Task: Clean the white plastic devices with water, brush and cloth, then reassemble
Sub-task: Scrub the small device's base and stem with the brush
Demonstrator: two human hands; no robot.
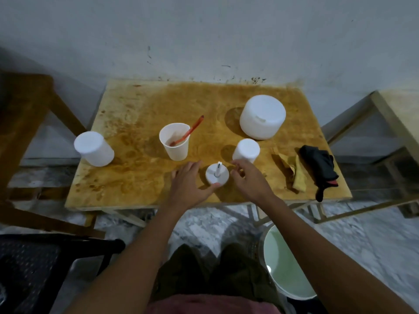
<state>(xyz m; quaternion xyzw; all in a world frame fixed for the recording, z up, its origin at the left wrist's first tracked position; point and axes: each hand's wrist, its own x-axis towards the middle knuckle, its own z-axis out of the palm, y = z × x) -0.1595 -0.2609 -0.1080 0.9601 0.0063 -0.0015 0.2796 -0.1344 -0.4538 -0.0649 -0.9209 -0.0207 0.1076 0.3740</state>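
A stained plywood table (pixel 140 103) stands against the wall. On it, at the left edge, is a white plastic cylinder (pixel 94 148); toward the middle a white cup (pixel 175 141) holds an orange brush (pixel 189 132). A large white round container (pixel 262 117) sits far right, a smaller white cylinder (pixel 246 151) just nearer. At the near edge stands a white disc base with an upright stem (pixel 217 174). A yellow cloth (pixel 292 172) and a black cloth (pixel 320 167) lie at the right.
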